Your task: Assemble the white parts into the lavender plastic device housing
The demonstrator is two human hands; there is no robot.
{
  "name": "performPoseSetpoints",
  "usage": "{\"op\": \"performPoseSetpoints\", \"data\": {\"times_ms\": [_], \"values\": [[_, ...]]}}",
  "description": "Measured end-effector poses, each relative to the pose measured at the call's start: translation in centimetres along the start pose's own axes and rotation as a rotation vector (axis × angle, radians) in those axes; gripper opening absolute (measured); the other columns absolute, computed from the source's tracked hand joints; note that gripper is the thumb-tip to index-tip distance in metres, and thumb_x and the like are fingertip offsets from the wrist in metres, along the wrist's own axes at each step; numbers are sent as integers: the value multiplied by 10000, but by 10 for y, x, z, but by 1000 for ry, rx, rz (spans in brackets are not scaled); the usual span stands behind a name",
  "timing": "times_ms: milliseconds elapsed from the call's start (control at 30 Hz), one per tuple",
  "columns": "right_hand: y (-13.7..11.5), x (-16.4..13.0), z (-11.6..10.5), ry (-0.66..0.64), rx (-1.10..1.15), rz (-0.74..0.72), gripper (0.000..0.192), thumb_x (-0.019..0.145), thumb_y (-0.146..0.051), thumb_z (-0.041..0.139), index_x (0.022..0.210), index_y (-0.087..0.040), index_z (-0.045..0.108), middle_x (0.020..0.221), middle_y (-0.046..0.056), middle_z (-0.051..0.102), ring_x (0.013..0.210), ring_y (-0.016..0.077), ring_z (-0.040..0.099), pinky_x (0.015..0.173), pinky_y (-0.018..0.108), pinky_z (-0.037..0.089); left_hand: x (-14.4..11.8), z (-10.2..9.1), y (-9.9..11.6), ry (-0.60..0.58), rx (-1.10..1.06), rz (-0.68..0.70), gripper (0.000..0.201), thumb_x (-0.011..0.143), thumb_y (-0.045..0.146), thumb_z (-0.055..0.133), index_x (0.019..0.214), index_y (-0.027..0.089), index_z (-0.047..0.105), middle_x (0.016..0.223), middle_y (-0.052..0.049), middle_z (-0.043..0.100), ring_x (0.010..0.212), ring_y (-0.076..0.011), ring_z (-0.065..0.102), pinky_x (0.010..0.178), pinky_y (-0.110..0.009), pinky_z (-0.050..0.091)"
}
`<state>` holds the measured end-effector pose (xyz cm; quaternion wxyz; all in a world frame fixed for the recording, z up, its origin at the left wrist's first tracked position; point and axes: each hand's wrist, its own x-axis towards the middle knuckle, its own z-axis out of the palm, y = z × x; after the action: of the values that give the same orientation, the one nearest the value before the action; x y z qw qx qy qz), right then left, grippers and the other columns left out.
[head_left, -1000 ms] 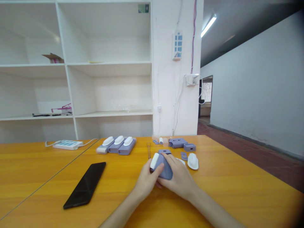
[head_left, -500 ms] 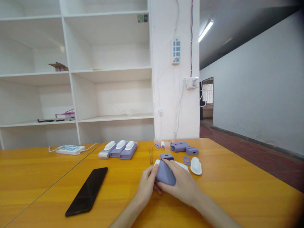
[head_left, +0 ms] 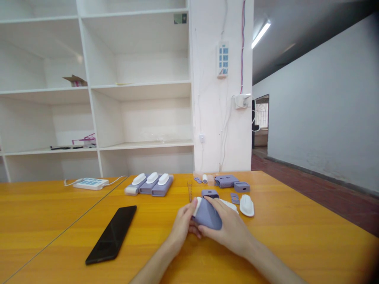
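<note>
Lilac case [head_left: 208, 215] gripped by both hands | left hand [head_left: 182, 225] pinched its white end (steadying) | right hand [head_left: 229, 229] closed over top, near table [head_left: 296, 236] centre.

A black smartphone [head_left: 111, 234] is seen lying on the orange tabletop [head_left: 296, 236], with three lilac-and-white assembled units [head_left: 149, 184] lined up beside a white power strip [head_left: 90, 183] before white shelving [head_left: 97, 90].
</note>
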<state>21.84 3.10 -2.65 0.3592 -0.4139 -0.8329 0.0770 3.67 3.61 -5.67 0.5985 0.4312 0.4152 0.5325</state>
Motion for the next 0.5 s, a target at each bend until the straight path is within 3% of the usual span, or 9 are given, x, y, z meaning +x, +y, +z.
{"op": "performPoseSetpoints", "data": {"times_ms": [100,267,400,500], "values": [[0,0,1,-4,5,10,753,747,-426,799,1422,-233,524,1397,92,623,1260,291,585,1074,439,449,1,-3,2,-10,4,-6,437,998,551,496,981,142,648,645,45,625,461,-82,572,451,-219,492],[2,0,2,-3,17,21,776,744,-456,806,1430,-230,519,1420,95,611,1277,298,577,1081,449,448,0,-6,7,-45,-31,-56,629,978,694,350,1008,142,650,671,18,644,477,-95,587,456,-238,493],[1,1,1,-4,28,12,771,731,-435,817,1419,-238,530,1407,92,620,1271,303,581,1079,450,449,-1,-6,7,-34,-27,-47,442,989,563,502,1012,145,644,696,30,640,499,-90,583,483,-234,504],[0,2,0,0,41,11,758,760,-440,794,1433,-240,511,1407,91,619,1274,289,581,1080,435,453,3,-10,8,0,-39,-95,366,1009,489,512,1023,145,634,731,29,633,505,-81,560,481,-222,488]]}}
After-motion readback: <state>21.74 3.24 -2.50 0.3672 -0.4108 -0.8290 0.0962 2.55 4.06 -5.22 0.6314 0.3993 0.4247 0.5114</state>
